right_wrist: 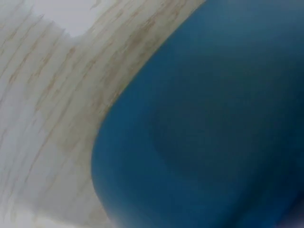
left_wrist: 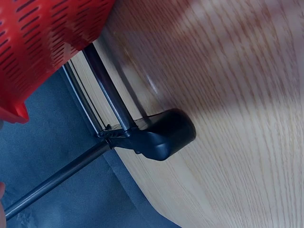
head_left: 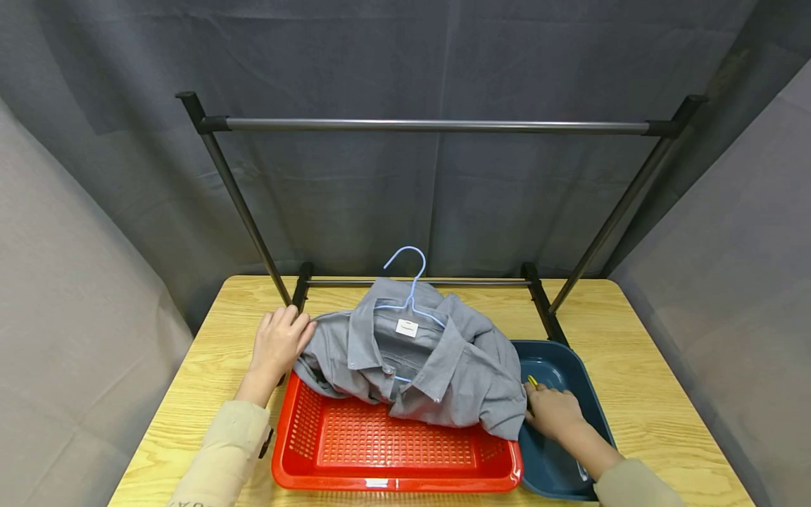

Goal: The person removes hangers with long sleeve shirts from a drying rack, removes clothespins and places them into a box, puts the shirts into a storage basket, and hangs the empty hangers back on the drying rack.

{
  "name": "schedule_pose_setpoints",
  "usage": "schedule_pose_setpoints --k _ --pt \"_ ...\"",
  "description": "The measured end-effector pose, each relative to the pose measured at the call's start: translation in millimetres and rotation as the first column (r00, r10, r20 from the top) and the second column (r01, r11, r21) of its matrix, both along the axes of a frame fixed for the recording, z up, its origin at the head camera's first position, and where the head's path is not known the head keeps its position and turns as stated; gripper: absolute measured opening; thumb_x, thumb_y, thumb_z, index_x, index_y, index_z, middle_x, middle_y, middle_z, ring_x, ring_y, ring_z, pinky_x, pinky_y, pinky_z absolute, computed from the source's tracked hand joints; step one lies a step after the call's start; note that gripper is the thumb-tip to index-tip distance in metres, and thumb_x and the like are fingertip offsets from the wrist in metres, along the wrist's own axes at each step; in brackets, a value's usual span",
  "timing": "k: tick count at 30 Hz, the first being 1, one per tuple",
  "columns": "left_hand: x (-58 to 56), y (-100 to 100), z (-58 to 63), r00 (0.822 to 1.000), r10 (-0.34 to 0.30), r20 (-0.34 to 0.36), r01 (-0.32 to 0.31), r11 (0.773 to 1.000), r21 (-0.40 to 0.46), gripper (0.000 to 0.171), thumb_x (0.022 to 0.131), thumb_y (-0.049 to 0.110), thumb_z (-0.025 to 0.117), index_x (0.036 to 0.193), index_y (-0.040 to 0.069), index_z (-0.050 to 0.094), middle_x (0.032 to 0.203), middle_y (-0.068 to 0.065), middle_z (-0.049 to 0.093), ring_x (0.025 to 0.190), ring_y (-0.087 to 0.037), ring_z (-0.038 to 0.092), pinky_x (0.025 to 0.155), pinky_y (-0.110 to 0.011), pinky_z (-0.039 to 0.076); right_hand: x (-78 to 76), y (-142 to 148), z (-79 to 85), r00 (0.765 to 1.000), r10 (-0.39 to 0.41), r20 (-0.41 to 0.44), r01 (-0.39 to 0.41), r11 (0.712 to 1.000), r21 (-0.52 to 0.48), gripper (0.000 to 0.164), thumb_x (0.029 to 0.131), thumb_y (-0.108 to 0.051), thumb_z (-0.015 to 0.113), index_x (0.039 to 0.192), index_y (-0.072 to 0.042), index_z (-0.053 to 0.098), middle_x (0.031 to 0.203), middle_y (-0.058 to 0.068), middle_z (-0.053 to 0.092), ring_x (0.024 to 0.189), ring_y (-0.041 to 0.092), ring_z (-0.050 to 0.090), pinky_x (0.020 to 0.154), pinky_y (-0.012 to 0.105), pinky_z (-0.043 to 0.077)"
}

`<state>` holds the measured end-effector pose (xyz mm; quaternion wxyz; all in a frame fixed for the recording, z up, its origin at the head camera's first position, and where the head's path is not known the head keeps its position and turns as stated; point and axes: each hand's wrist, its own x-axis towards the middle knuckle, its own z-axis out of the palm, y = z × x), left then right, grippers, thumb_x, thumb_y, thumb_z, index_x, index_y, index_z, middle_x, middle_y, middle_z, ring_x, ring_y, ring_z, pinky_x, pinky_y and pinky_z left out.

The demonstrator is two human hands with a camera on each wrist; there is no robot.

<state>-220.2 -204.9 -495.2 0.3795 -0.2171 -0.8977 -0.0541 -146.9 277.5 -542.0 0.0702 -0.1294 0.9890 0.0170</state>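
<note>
A grey collared shirt [head_left: 469,359] lies draped over the back of a red perforated basket [head_left: 393,484]. Its collar is spread, and a light blue hanger [head_left: 423,264] runs inside it with the hook standing up. At the shirt's left shoulder my left hand [head_left: 279,341] grips the cloth; the thumb is hidden. My right hand [head_left: 554,412] is in the blue basin [head_left: 586,384], by the shirt's right sleeve. Between its fingers a small yellow object [head_left: 532,381] sticks out, mostly covered, its kind unclear. The right wrist view shows mainly the blurred basin [right_wrist: 190,123].
A metal clothes rack stands behind, with its top bar [head_left: 437,126] across the back and a black foot [left_wrist: 161,135] beside the basket. A small pale thing [head_left: 583,472] lies in the basin. Grey cloth walls [head_left: 76,296] surround the wooden table [head_left: 659,422].
</note>
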Motion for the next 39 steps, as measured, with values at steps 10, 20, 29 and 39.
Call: schedule_pose_setpoints --k 10,20,29,39 --pt "-0.1 0 0.0 1.0 -0.004 -0.013 0.004 1.0 0.004 0.031 0.092 0.033 0.041 0.082 0.006 0.053 0.078 -0.012 0.046 0.071 -0.033 0.046 0.063 -0.044 0.037 -9.4 1 53.0 0.999 -0.038 0.009 0.038 0.998 -0.052 0.038 0.082 -0.028 0.065 0.107 0.0 0.06 0.097 0.017 0.063 0.085 0.035 0.061 0.07 0.052 0.047" --pt "-0.5 0 -1.1 1.0 -0.005 -0.026 0.005 1.0 0.006 0.032 0.092 0.034 0.04 0.083 0.007 0.054 0.077 -0.011 0.045 0.07 -0.032 0.045 0.063 -0.044 0.037 -22.3 -20 110.1 0.94 -0.065 -0.334 0.002 0.982 -0.186 0.035 0.082 -0.026 0.066 0.106 -0.004 0.053 0.096 0.018 0.057 0.087 0.036 0.056 0.072 0.052 0.044" --pt "-2.0 0 -1.7 1.0 -0.009 -0.028 0.009 1.0 0.009 0.033 0.093 0.034 0.039 0.083 0.007 0.053 0.078 -0.011 0.045 0.07 -0.032 0.045 0.062 -0.044 0.037 -21.7 -56 125.5 0.844 0.073 -0.532 -0.149 0.983 -0.102 0.045 0.081 -0.032 0.066 0.116 -0.007 0.051 0.105 0.014 0.054 0.092 0.033 0.052 0.076 0.049 0.041" --pt "-0.9 0 -1.4 1.0 -0.01 -0.028 0.01 1.0 0.002 0.032 0.093 0.033 0.04 0.083 0.007 0.054 0.077 -0.011 0.045 0.071 -0.032 0.046 0.063 -0.044 0.037 -25.0 -87 114.3 0.877 0.152 -0.455 -0.211 0.974 -0.08 0.042 0.086 -0.04 0.058 0.116 -0.011 0.053 0.105 0.01 0.055 0.096 0.028 0.053 0.078 0.046 0.042"
